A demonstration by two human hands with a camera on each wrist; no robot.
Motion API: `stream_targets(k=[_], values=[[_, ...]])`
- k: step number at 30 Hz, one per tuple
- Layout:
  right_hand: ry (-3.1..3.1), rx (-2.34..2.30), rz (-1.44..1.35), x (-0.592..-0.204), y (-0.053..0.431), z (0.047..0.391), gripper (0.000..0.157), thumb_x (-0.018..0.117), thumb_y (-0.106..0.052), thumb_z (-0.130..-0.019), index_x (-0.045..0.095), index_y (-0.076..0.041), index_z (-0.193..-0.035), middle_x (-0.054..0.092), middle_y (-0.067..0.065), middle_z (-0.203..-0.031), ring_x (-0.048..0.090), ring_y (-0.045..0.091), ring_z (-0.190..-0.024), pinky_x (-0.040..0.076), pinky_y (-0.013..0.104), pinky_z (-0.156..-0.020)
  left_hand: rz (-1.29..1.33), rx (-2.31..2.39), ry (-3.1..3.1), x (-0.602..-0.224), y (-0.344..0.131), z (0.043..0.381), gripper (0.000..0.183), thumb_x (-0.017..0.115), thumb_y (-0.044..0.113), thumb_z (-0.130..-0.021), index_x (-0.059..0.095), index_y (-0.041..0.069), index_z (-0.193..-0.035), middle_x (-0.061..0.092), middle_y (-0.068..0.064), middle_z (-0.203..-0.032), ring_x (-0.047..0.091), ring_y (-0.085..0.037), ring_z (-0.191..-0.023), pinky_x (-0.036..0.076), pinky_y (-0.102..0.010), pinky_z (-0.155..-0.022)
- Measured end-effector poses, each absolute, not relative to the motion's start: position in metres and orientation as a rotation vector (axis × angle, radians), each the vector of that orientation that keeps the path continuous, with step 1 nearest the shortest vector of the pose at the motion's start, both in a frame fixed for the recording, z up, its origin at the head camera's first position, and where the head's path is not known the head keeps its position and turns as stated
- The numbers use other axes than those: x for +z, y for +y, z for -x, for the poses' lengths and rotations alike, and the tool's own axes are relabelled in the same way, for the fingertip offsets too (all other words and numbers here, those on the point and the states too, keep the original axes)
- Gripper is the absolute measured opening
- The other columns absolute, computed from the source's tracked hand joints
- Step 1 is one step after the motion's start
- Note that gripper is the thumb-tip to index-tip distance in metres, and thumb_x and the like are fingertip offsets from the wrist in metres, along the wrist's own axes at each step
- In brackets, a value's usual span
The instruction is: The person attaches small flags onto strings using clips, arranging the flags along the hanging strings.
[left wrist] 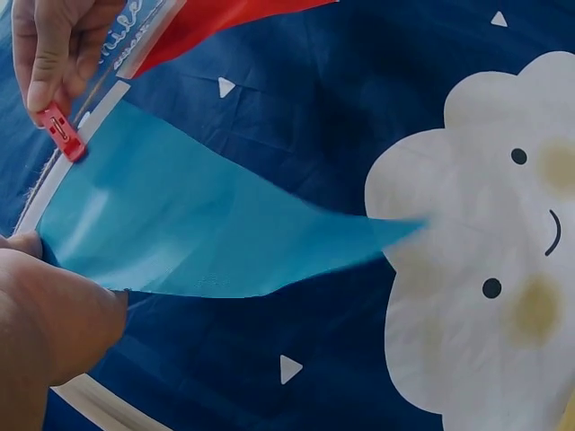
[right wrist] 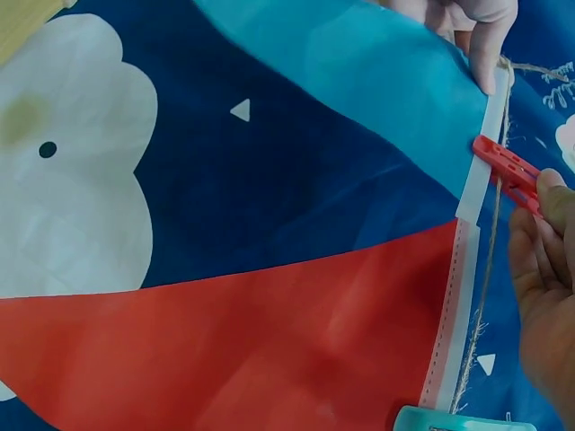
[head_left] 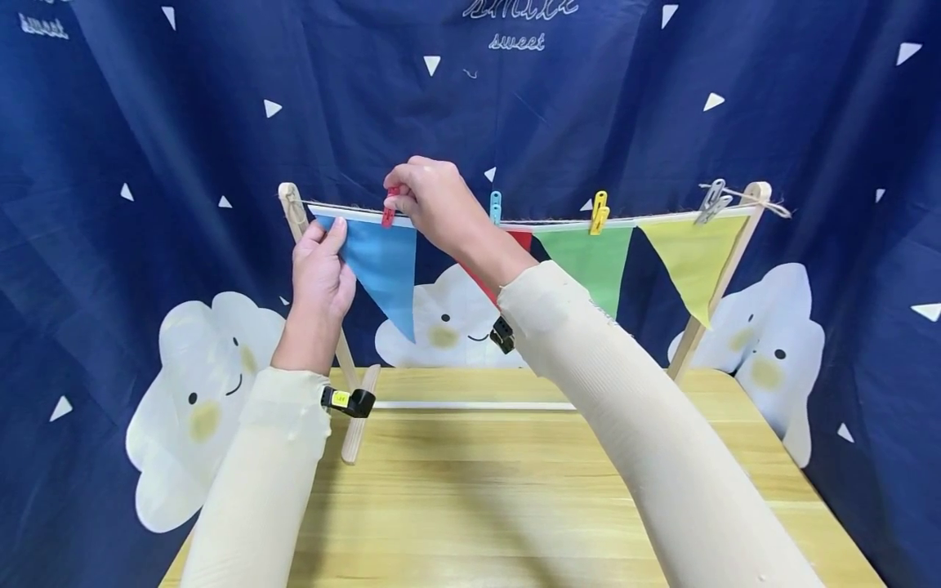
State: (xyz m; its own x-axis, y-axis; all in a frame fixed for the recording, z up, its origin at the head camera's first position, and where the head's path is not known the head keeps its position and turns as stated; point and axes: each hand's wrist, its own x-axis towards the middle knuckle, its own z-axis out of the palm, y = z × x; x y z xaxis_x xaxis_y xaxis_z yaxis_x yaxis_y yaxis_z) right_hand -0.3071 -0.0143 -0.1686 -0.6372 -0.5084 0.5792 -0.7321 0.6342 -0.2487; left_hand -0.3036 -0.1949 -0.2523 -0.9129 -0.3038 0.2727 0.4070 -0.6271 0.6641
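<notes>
A blue triangular pennant (head_left: 385,265) hangs point down along a twine line (right wrist: 492,260) at the left end. My left hand (head_left: 322,269) pinches its white top band near the left corner, thumb in front. With thumb and fingers my right hand (head_left: 430,196) grips a red clothespin (head_left: 390,207) from above. The clothespin's tip sits over the pennant's white band and the twine, as the right wrist view shows. Just right of it, a red pennant (right wrist: 269,332) hangs, partly hidden by my right forearm in the head view, with a light blue clothespin (head_left: 496,207) at its top.
A green pennant (head_left: 588,261) bears a yellow clothespin (head_left: 599,212); a yellow pennant (head_left: 694,257) bears a grey one (head_left: 713,202). Wooden posts (head_left: 724,278) hold the twine at both ends. A white bar (head_left: 470,406) crosses low over the wooden table (head_left: 470,498). Behind hangs a dark blue curtain (head_left: 213,106).
</notes>
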Motion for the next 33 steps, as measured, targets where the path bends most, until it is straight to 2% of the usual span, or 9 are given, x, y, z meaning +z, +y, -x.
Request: stream_targets(k=[6,10,14,23,29,33], values=[[-2.388,0.606,-1.016,-0.168,-0.014,0.307,0.035,0.067,-0.026,-0.100,0.070,-0.007,-0.130,0.069,0.007,-0.112,0.067,0.015,-0.100,0.055,0.018,-0.091,0.181,-2.514,-1.077,-0.252,-0.193,0.305,0.017,0.056,0.001,-0.103,0.066,0.000,-0.117,0.059,-0.007,-0.124,0.054,-0.017,-0.130,0.040,-0.026,-0.114],[-2.418,0.545,-1.037,-0.168,-0.015,0.307,0.040,0.066,-0.028,-0.101,0.067,-0.008,-0.135,0.067,0.007,-0.114,0.067,0.014,-0.100,0.055,0.018,-0.090,0.170,-2.504,-1.102,-0.252,-0.193,0.305,0.022,0.056,0.002,-0.103,0.062,-0.004,-0.123,0.058,-0.006,-0.123,0.053,-0.017,-0.129,0.039,-0.026,-0.115],[-2.448,0.505,-1.053,-0.169,-0.016,0.307,0.043,0.065,-0.030,-0.102,0.063,-0.010,-0.141,0.066,0.007,-0.119,0.065,0.015,-0.103,0.055,0.020,-0.093,0.139,-2.486,-1.137,-0.254,-0.195,0.304,0.024,0.057,0.004,-0.103,0.063,-0.003,-0.125,0.057,-0.005,-0.122,0.053,-0.016,-0.129,0.039,-0.026,-0.115],[-2.508,0.479,-1.005,-0.172,-0.018,0.303,0.060,0.066,-0.033,-0.102,0.047,-0.011,-0.154,0.063,0.007,-0.138,0.058,0.019,-0.130,0.045,0.024,-0.113,0.121,-2.493,-1.173,-0.256,-0.198,0.302,0.020,0.057,0.006,-0.103,0.067,0.002,-0.120,0.059,-0.006,-0.128,0.050,-0.017,-0.137,0.038,-0.026,-0.118],[-2.503,0.428,-0.995,-0.173,-0.018,0.298,0.065,0.066,-0.035,-0.101,0.044,-0.010,-0.156,0.060,0.008,-0.143,0.053,0.022,-0.137,0.041,0.025,-0.116,0.133,-2.491,-1.167,-0.255,-0.198,0.302,0.017,0.057,0.006,-0.103,0.068,0.002,-0.115,0.061,-0.006,-0.124,0.052,-0.018,-0.135,0.040,-0.027,-0.117],[-2.517,0.369,-0.961,-0.173,-0.018,0.295,0.067,0.064,-0.037,-0.102,0.041,-0.009,-0.157,0.057,0.009,-0.148,0.051,0.023,-0.140,0.040,0.025,-0.118,0.143,-2.498,-1.168,-0.255,-0.197,0.302,0.019,0.056,0.005,-0.104,0.067,0.000,-0.118,0.061,-0.007,-0.125,0.053,-0.019,-0.135,0.041,-0.028,-0.116]])
